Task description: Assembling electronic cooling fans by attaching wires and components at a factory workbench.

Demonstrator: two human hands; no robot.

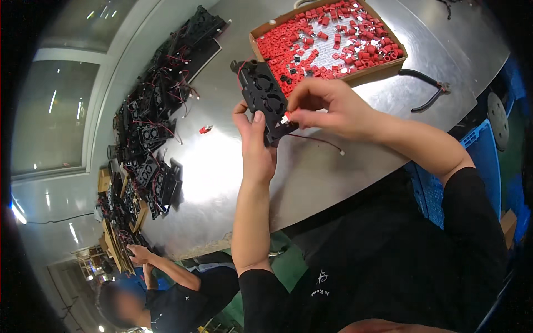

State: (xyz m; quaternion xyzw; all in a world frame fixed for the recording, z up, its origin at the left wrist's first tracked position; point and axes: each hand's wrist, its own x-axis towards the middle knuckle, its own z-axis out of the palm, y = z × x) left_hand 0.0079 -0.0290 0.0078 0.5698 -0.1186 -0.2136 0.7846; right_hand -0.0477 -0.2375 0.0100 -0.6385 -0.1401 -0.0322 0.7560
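Note:
My left hand [254, 136] is wrapped round the lower end of a black plastic fan housing [261, 91] and holds it tilted above the table. Round fan openings show on the housing's face, and thin red wires run at its top and from its lower end to a small white plug [342, 152]. Between the thumb and fingers of my right hand [333, 108] is a small red and white connector [286, 118], right against the housing's lower part. Whether it sits in the housing I cannot tell.
A shallow cardboard box [361, 74] of red connectors stands at the far side. Pliers [430, 89] with black handles lie to its right. One loose red connector [205, 130] is on the metal table [216, 183]. Black fan housings [150, 133] line the left edge; a co-worker [183, 288] reaches in there.

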